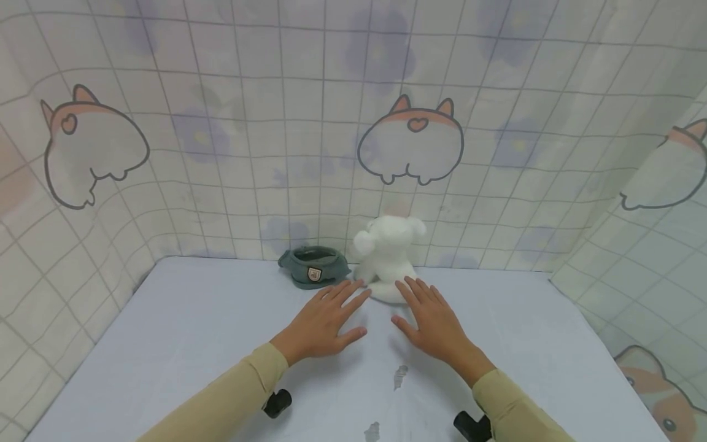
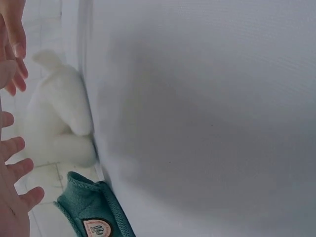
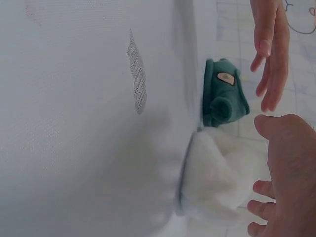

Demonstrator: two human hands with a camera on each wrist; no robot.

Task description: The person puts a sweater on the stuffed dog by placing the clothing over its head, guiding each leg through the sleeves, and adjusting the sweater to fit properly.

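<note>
Both hands hover over the table with fingers straight and spread, palms down, holding nothing. The left hand (image 1: 323, 325) is in front of a small teal plush garment (image 1: 331, 268) with a patch on its front, which stands at the table's back edge. To the garment's right sits a white plush animal (image 1: 389, 248), its lower part partly behind the fingers in the head view. My right hand (image 1: 436, 325) is just in front of the plush on its right side. In the right wrist view, the garment (image 3: 232, 101) and the plush (image 3: 217, 173) stand side by side.
A white-covered table (image 1: 221, 325) has grey worn patches (image 1: 400, 376) near its front middle. Behind and at both sides hangs a grid-patterned cloth (image 1: 298, 135) with cartoon corgis. Black devices (image 1: 278, 403) sit under both wrists.
</note>
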